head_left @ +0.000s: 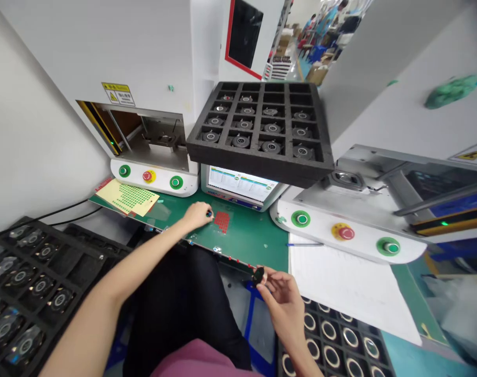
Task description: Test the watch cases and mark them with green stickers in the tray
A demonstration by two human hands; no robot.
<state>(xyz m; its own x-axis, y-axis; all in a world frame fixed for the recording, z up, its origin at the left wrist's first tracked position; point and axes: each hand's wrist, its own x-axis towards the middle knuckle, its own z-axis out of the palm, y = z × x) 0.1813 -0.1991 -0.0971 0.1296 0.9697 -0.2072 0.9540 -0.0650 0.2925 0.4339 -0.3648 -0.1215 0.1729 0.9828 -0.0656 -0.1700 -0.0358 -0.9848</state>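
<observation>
My left hand (198, 215) is closed over the green bench mat (246, 243), a small dark piece (210, 213) showing at its fingertips; its kind is too small to tell. Just right of these fingers lies a clear sheet of red stickers (221, 222). Lower down, past the bench's front edge, my right hand (283, 296) pinches a round black watch-like part (257, 276) between thumb and fingers, tilted on edge. A few red stickers (238, 261) line the bench edge close to it.
A black foam tray (257, 157) of round parts rests above a small screen (242, 183). Press machines with buttons (147, 176) flank it. More trays sit low left (81, 262) and low right (336, 330). Paper (348, 288), a pen (304, 244) and a green-dot sheet (128, 198) lie around.
</observation>
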